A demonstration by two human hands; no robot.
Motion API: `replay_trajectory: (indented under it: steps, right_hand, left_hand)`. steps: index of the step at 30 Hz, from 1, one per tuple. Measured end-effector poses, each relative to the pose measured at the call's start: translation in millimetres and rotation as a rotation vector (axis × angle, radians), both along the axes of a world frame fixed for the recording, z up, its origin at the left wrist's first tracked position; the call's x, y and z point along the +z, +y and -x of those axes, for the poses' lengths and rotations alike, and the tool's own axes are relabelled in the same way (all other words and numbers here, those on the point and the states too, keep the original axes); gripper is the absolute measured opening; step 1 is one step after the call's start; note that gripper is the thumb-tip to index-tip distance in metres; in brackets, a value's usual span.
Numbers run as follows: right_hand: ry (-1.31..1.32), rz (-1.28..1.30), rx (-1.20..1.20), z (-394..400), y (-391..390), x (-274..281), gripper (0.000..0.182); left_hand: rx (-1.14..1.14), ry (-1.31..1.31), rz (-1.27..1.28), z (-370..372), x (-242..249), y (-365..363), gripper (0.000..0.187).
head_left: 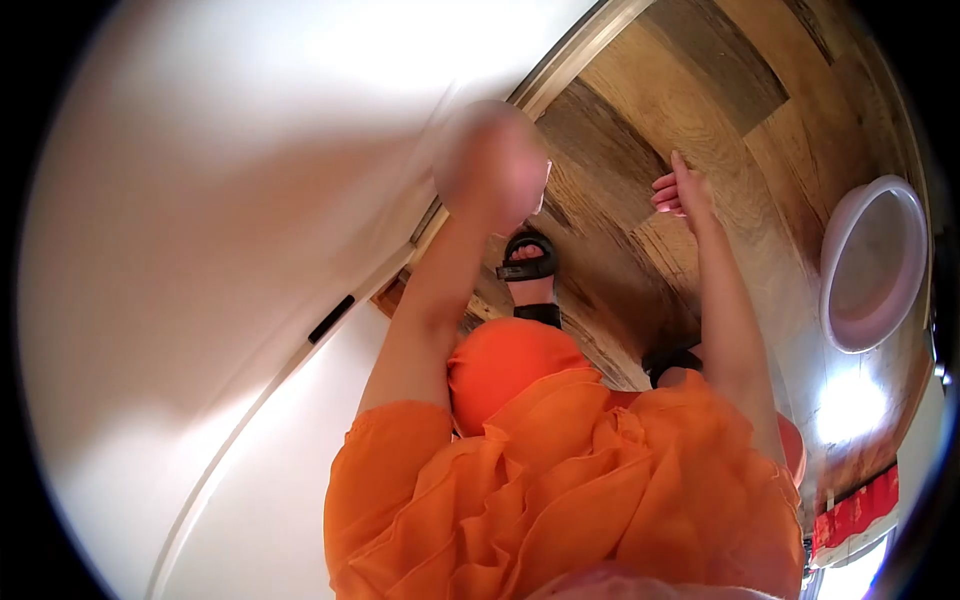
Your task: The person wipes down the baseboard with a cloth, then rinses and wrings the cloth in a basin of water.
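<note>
My left hand [495, 170] is reached out at the edge of a large white panel [250, 180] that looks like a door. Blur covers its fingers, but it appears closed, with a small white edge [545, 188] showing at its right side. What that white thing is, I cannot make out. Held out over the wooden floor [690, 90], my right hand [683, 192] has loosely bent fingers, one pointing forward, and nothing in it.
On the right, a pale oval basin [873, 265] stands on the floor. A sandalled foot [527, 262] is below my left hand. Red cloth [858, 513] hangs at lower right. A black strip [331, 319] sits on the white panel's edge.
</note>
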State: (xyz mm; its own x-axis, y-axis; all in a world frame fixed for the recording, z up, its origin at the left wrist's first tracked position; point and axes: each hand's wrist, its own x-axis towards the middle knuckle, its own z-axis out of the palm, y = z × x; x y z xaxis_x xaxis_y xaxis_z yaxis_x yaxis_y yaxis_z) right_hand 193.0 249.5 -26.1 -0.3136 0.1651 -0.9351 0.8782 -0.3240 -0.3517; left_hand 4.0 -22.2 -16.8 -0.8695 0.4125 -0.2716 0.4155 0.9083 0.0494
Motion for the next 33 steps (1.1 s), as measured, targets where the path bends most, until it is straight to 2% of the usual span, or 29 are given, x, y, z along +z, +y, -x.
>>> replay_trajectory:
  steps: [2, 5, 8, 9, 12, 15, 18, 19, 23, 26, 29, 32, 33]
  right_hand:
    - [-0.009, 0.017, -0.007, -1, 1, 0, 0.067]
    - [-0.006, 0.013, 0.018, 1, 2, 3, 0.066]
    - [0.017, 0.012, 0.003, -1, 0, 4, 0.066]
    - [0.004, 0.007, 0.002, -3, -2, 4, 0.066]
    - [-0.009, 0.006, -0.014, 0, -2, 5, 0.067]
    - [0.003, 0.025, -0.02, 3, 4, 2, 0.067]
    - [0.003, -0.003, 0.004, -2, -1, 4, 0.067]
    - [-0.003, -0.002, 0.005, -2, -2, 3, 0.068]
    - [-0.002, 0.002, -0.019, -1, 0, -3, 0.069]
    - [0.019, 0.037, -0.014, -1, 2, 3, 0.069]
    - [0.017, -0.005, -0.006, 2, 0, 10, 0.069]
    - [-0.024, 0.012, -0.009, 2, 0, 3, 0.069]
    - [-0.021, 0.006, -0.01, 4, 1, 3, 0.069]
  left_hand:
    - [-0.038, 0.035, 0.019, 0, 3, -3, 0.031]
    - [0.121, -0.112, -0.204, -16, 6, -50, 0.031]
    - [0.09, -0.118, -0.137, -15, 34, -18, 0.024]
    - [0.032, -0.103, -0.039, -7, 16, -14, 0.025]
    - [-0.004, -0.051, 0.088, 1, 5, -4, 0.026]
    - [0.104, -0.116, -0.078, -14, 26, -25, 0.025]
    - [0.102, -0.122, -0.111, -13, 23, -21, 0.025]
    - [0.024, -0.081, -0.178, -10, 20, -12, 0.025]
    - [-0.005, -0.065, 0.002, 7, 7, 17, 0.028]
    - [0.075, -0.125, -0.155, -9, 21, -9, 0.021]
    - [0.1, -0.12, -0.07, -14, 17, -12, 0.02]
    - [0.039, -0.119, -0.033, 1, 8, 30, 0.021]
    - [0.035, -0.08, -0.161, 10, 5, 54, 0.021]
